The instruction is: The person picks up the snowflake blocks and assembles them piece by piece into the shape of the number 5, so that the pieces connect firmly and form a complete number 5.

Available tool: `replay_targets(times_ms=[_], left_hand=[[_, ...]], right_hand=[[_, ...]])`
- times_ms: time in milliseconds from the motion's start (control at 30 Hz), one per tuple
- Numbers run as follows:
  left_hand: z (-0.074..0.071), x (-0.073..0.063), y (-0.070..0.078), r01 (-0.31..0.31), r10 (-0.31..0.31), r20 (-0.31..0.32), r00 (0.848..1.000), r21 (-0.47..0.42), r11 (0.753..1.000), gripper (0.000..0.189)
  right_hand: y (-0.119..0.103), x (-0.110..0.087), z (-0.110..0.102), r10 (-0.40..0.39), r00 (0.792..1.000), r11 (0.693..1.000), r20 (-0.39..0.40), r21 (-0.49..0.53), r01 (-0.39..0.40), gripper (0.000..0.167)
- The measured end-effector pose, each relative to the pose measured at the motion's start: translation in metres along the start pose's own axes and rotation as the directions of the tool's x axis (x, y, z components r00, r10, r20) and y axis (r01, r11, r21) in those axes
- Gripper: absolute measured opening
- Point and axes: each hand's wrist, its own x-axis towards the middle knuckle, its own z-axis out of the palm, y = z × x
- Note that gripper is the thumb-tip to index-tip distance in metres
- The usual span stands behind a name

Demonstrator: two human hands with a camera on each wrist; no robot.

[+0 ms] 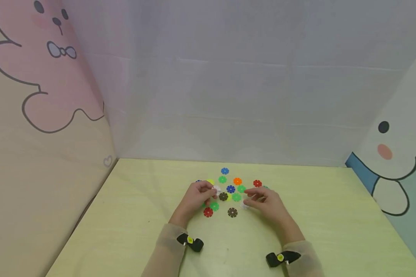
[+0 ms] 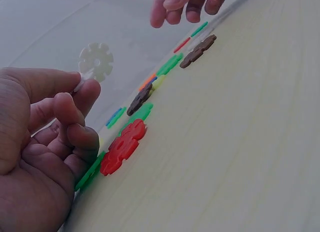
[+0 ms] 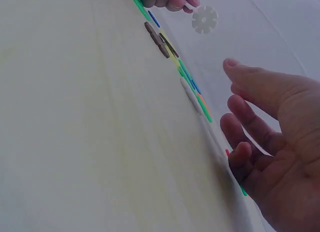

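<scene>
Between thumb and forefinger, my left hand (image 1: 198, 195) pinches a white snowflake disc (image 2: 96, 61), raised above the table. A second white piece (image 3: 189, 4) seems joined to it at the fingertips, mostly hidden by them. My right hand (image 1: 266, 202) hovers to the right with fingers loosely bent and nothing in its grasp, as the right wrist view shows. Just beside its fingertips another white disc (image 3: 191, 96) lies on the table. A red disc (image 2: 123, 147) and a green disc (image 1: 214, 206) lie near my left hand. Between the hands are dark brown discs (image 1: 232, 212).
More notched discs lie spread flat around the hands: a blue one (image 1: 225, 171) farthest back, an orange one (image 1: 237, 181), a red one (image 1: 257, 183) and several green ones. The pale wooden table (image 1: 332, 223) meets a grey-white curtain (image 1: 228, 96) at the back.
</scene>
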Motion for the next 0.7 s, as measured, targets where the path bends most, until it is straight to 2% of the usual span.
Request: replay_targets(times_ms=[200,333,433,600,700], left_hand=[[0.0011,0.0036,-0.0050,-0.015,0.015,-0.002,1.000,-0.010,1.000,0.014],[0.0026,0.0078,-0.0037,-0.025,0.025,0.000,1.000,-0.019,1.000,0.013],[0.0027,0.0093,-0.0031,-0.028,0.028,-0.003,1.000,-0.012,1.000,0.014],[0.0027,0.0086,-0.0049,-0.030,0.030,0.006,1.000,0.010,1.000,0.016],[0.0021,0.0067,-0.0084,-0.025,0.025,0.017,1.000,0.016,1.000,0.016]], right_hand=[[0.0023,-0.0014,-0.0025,0.041,0.996,0.999,0.074,-0.005,-0.041,0.034],[0.0030,0.0002,-0.0053,0.039,0.997,0.999,0.066,-0.014,-0.038,0.029],[0.0036,0.0020,-0.0050,0.045,0.998,0.999,0.045,0.016,-0.046,0.027],[0.0047,0.0006,-0.0019,0.063,0.997,0.996,0.046,0.056,-0.066,0.032],[0.0050,-0.0017,0.0023,0.073,0.996,0.996,0.058,0.045,-0.076,0.033]])
